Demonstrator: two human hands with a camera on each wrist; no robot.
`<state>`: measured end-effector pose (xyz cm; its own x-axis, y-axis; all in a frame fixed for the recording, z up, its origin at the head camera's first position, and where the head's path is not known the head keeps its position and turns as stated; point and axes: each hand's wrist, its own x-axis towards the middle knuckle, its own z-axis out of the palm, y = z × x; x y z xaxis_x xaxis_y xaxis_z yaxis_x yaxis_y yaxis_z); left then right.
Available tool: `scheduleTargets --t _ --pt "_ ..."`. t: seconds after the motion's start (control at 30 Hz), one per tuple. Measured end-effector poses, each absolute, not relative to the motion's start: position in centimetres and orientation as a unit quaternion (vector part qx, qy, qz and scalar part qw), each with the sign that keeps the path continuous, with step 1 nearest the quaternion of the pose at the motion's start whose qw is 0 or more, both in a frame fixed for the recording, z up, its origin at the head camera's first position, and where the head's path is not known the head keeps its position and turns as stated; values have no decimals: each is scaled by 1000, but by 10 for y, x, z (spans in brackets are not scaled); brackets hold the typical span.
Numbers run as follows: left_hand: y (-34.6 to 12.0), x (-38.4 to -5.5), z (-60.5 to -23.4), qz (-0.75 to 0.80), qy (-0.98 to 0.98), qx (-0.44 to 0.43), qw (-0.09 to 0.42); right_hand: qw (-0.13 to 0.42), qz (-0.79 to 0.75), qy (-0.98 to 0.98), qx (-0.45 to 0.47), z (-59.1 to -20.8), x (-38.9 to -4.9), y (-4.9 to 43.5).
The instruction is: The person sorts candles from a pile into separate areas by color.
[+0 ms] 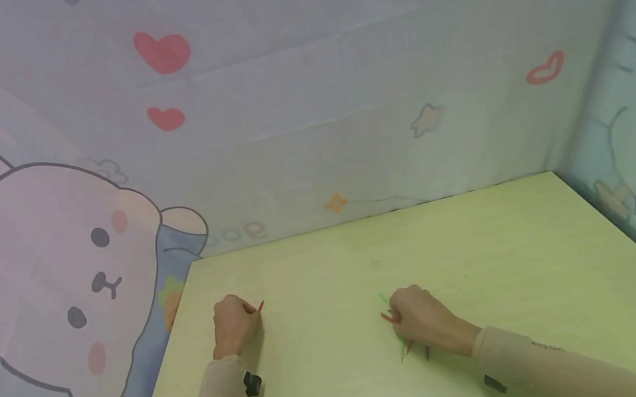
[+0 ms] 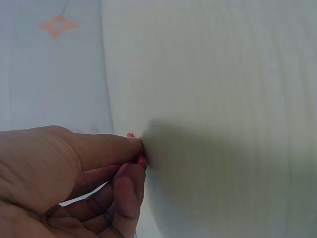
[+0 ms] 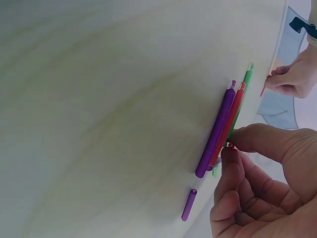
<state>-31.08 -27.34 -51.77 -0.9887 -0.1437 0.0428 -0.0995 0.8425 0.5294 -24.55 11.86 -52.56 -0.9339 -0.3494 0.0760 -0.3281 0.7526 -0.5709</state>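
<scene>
My left hand [image 1: 234,323], at the left of the table, pinches a thin red stick [image 1: 260,306] between thumb and fingertips. Most of the stick is hidden by the fingers in the left wrist view. Nearer the middle, my right hand [image 1: 424,318] pinches a small red stick [image 1: 387,317], whose end [image 3: 231,145] shows at the fingertips. Beside those fingertips lie slim pen-like sticks on the table: a purple one [image 3: 216,131], a red one [image 3: 232,119] and a green one [image 3: 246,82], side by side. A short purple piece [image 3: 188,204] lies apart from them.
The pale yellow-green table [image 1: 316,279] reaches back to a printed fabric wall [image 1: 304,93] with hearts, stars and a cartoon animal. Another fabric wall [image 1: 635,136] stands along the right edge. A dark clip [image 1: 252,383] sits at the left sleeve.
</scene>
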Motion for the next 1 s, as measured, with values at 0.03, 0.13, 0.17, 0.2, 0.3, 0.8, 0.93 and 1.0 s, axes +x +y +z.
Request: scheduleTargets --t 0.03,0.13,0.17,0.2,0.3,0.8,0.93,1.0 --pt "-273 -311 -518 -274 -959 64 41 17 -302 936 -182 -526 -246 119" --pt "-274 -311 -518 -278 -958 62 40 10 -299 936 -185 -527 -245 120" --pt "-274 -310 -518 -279 -957 64 39 8 -298 936 -188 -527 -245 120" --pt "-273 -310 -518 -280 -957 65 38 6 -298 935 -190 -527 -245 121" --pt "-274 -310 -518 -281 -957 66 35 3 -303 934 -192 -527 -245 121" --pt "-277 -310 -523 -265 -962 49 50 -1 -307 930 -200 -528 -245 120" --pt "-277 -310 -523 -267 -961 51 50 -2 -306 931 -198 -528 -245 120" --pt "-276 -310 -523 -271 -960 53 49 -1 -307 931 -195 -528 -245 121"
